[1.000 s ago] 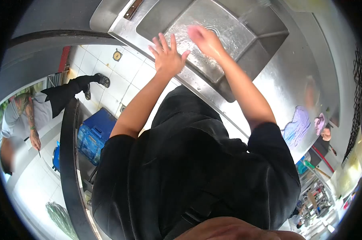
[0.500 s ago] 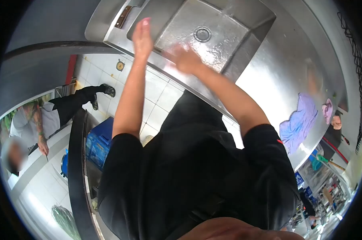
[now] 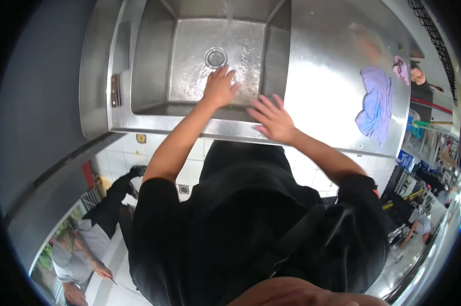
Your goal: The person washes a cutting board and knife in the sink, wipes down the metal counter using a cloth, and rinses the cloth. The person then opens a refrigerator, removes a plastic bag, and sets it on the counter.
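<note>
My left hand reaches over the steel sink, fingers spread toward the drain. Nothing is in it. Over the sink's front right rim is my right hand, also open and bare, fingers apart. Whether it touches the rim I cannot tell. Water runs down at the back of the basin, and the basin floor is wet. On the left ledge lies a knife with a brown handle and a wide blade.
A purple-blue cloth lies on the steel counter to the right, with a pink cloth beyond it. At lower left another person holds something thin. More people and equipment are at far right.
The view has turned and straightened over the sink. My hands, close together and blurred before, are now lower and spread, the left over the basin and the right by the rim.
</note>
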`<state>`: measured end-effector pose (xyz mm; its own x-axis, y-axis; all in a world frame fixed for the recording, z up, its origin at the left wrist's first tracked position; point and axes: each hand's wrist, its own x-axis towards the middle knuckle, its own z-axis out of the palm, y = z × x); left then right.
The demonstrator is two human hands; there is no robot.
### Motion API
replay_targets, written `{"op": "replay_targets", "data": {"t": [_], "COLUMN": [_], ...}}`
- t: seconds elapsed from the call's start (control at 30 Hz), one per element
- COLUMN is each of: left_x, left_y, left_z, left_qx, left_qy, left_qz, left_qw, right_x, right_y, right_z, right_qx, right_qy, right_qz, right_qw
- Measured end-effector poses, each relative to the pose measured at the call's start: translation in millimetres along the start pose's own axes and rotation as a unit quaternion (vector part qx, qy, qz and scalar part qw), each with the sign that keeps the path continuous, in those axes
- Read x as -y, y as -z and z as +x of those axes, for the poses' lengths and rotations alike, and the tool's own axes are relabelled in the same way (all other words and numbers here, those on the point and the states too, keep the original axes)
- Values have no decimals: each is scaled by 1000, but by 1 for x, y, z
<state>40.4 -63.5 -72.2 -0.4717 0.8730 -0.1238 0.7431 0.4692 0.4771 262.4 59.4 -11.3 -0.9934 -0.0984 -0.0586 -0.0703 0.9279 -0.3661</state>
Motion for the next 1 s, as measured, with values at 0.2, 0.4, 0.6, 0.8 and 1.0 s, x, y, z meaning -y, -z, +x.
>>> {"op": "replay_targets", "data": {"t": [0.2, 0.4, 0.6, 0.8, 1.0], "left_x": [5, 70, 45, 87, 40], "left_y": [109, 205, 181, 47, -19], "left_z": [224, 325, 261, 176, 123], "left_qx": [-56, 96, -18, 91, -20], "left_qy": [172, 131, 69, -10, 45], "left_qz": [-526, -417, -451, -43, -274], "left_qw": [831, 895, 889, 995, 961], "right_x": [-57, -169, -137, -142, -217], "right_y": [-15, 105, 140, 90, 80], "right_z": [221, 340, 296, 87, -205], "right_qx": [-165, -401, -218, -346, -435], "right_qy": [-279, -276, -199, -278, -609], "right_qz": [166, 442, 453, 173, 16], "right_qw": [931, 753, 841, 879, 664]}}
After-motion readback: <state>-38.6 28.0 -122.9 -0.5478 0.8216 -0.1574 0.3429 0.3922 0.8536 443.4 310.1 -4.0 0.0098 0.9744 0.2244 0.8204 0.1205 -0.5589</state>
